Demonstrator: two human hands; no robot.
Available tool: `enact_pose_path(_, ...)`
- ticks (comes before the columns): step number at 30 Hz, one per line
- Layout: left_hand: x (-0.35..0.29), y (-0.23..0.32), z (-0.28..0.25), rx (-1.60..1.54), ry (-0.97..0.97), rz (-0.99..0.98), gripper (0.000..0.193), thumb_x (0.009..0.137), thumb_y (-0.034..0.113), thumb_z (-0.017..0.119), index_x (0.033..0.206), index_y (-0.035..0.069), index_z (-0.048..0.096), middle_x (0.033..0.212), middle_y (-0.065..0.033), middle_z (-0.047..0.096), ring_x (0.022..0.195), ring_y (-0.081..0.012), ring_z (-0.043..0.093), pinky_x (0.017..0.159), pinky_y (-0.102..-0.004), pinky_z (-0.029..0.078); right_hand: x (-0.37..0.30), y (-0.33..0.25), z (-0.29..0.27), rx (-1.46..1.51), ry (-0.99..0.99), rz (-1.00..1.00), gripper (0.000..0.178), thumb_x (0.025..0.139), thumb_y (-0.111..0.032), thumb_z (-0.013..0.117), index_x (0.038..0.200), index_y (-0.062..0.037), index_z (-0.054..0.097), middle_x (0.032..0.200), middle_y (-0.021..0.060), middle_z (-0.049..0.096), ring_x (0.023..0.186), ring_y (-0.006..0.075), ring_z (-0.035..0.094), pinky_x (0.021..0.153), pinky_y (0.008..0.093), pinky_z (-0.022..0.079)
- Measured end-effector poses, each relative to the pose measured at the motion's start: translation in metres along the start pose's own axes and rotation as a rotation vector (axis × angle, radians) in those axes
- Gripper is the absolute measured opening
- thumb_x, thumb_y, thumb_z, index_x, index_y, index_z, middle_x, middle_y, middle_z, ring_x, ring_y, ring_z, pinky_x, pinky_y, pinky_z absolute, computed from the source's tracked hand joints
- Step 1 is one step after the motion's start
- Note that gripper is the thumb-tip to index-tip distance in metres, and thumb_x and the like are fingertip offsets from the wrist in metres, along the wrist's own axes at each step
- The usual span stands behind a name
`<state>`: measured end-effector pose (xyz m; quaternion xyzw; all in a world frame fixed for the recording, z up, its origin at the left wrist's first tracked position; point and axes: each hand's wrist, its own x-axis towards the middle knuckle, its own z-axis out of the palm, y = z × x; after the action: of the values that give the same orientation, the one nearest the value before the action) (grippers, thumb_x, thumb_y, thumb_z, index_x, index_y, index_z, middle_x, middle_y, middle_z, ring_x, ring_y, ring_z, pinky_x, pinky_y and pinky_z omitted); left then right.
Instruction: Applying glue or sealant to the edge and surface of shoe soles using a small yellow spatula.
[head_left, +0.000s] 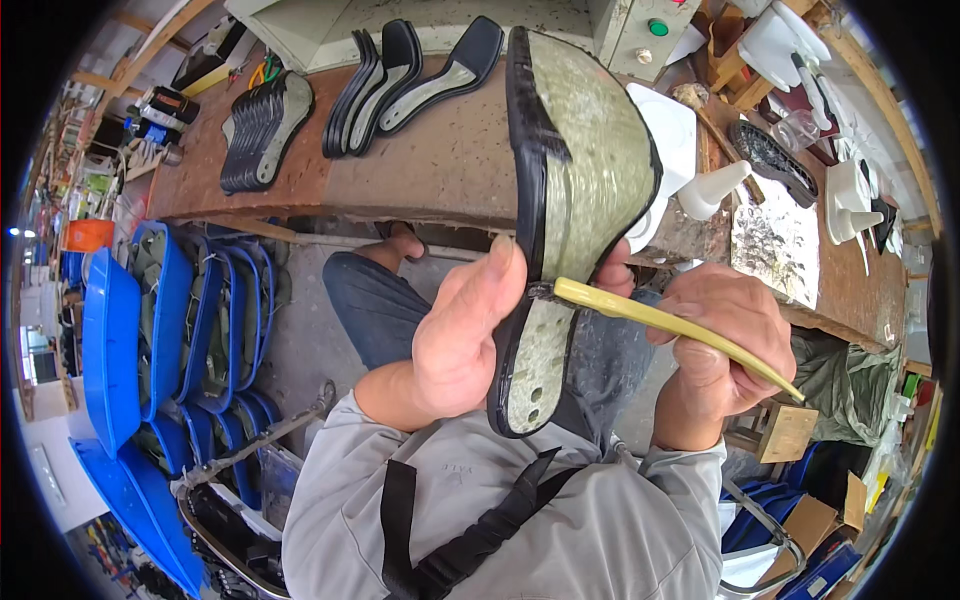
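My left hand (465,335) is closed round a shoe insole board (590,130), thumb on the near edge and fingertips showing at its far side. The board has a pale greenish, fibrous middle and a glossy black border, with two holes near its narrow end. Between my right hand's (725,340) thumb and fingers is a brush (670,320) with a curved yellow handle. Its short dark bristles touch the board's black edge at the narrow waist, close to my left thumb.
On the brown workbench (440,190) lie a stack of insole boards (268,130) and several more boards (450,75). To the right are a white cone-tipped bottle (715,190), a black sole (770,160) and a stained white sheet (775,245). Blue bins (110,345) stand at left.
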<state>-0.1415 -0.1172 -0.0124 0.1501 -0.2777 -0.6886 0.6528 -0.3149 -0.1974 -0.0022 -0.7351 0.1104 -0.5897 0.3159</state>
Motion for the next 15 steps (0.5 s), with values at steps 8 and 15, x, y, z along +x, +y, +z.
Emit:
enact_pose_path(8, -0.006, -0.002, -0.007, 0.288, -0.074, 0.037, 0.064, 0.102, 0.038, 0.037, 0.137, -0.016, 0.031, 0.135, -0.0265, 0.045, 0.127, -0.0310, 0.044, 0.109, -0.0418, 0.031, 0.018, -0.004, -0.013, -0.004, -0.004, -0.081, 0.023, 0.074, -0.010, 0.078, 0.085, 0.0052, 0.067, 0.072, 0.0145, 0.066, 0.059, 0.0242, 0.065, 0.052, 0.0346, 0.054)
enact_pose_path(15, -0.008, -0.008, -0.023, 0.436, -0.173, 0.174, 0.056, 0.100, 0.036, 0.045, 0.114, -0.017, 0.057, 0.137, -0.0330, 0.040, 0.127, -0.0421, 0.043, 0.100, -0.0504, 0.040, 0.048, -0.005, -0.019, -0.006, -0.080, -0.251, 0.020, 0.086, -0.016, 0.068, 0.088, 0.0037, 0.065, 0.071, 0.0142, 0.064, 0.052, 0.0167, 0.059, 0.047, 0.0284, 0.048)
